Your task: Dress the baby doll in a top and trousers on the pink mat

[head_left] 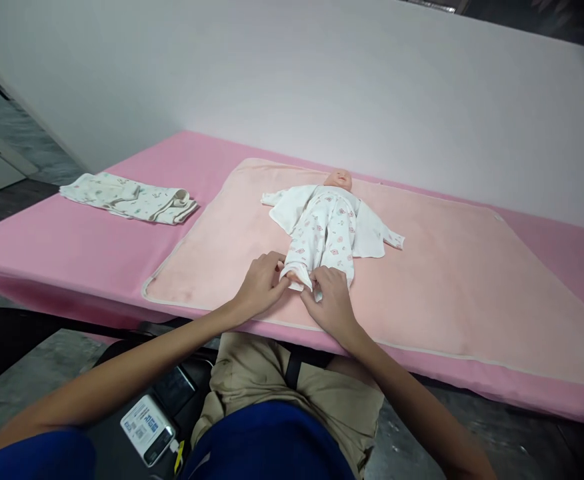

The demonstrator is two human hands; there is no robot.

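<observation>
The left hand (259, 285) and right hand (332, 300) partly cover a cuff (299, 268) of the patterned trousers (315, 220); what shows inside it I can't make out. The peach mat (472, 287) runs out of sight rightward, and the power bank's (148, 430) smallest print defeats me.

Shirt (267, 443): royal blue, small pale mark at front. Left sleeve (42, 455): same blue, short. Legwear (245, 368): khaki, creased; length hard to tell. Left hand (258, 283), right hand (333, 300): bare, forearms (159, 361) likewise.
</observation>
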